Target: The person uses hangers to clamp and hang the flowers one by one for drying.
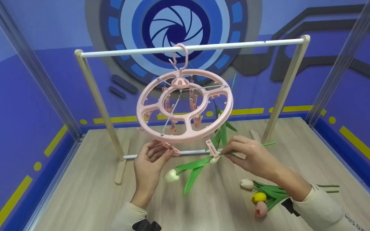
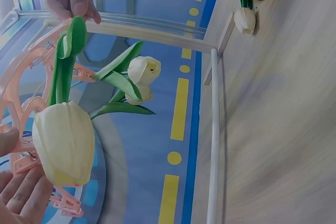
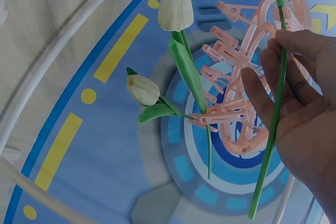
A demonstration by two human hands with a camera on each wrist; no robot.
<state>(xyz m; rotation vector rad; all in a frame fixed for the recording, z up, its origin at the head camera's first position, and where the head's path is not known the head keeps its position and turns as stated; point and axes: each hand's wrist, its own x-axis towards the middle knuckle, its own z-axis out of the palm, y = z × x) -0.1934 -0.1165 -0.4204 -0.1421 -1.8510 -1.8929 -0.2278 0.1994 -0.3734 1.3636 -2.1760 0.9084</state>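
Note:
A round pink clip hanger [image 1: 188, 136] hangs by its hook from a white rail. My left hand [image 1: 149, 165] pinches a pink clip [image 1: 171, 149] at the ring's front edge between thumb and fingers. Just right of that, my right hand [image 1: 252, 154] holds the green stem [image 3: 278, 95] of an artificial white tulip [image 1: 172, 175], whose bloom points left below the ring. Another clip [image 1: 212, 149] hangs close to this tulip's stem; whether it touches is unclear. Two more white tulips [image 3: 176, 9] hang head down from clips on the hanger's far side.
The rail [image 1: 124, 52] rests on wooden posts [image 1: 284, 86], with a lower white bar [image 1: 130, 157] between them. On the table at right lie several tulips, among them a yellow one [image 1: 259, 197] and a pink one [image 1: 261, 209]. Patterned walls enclose the table.

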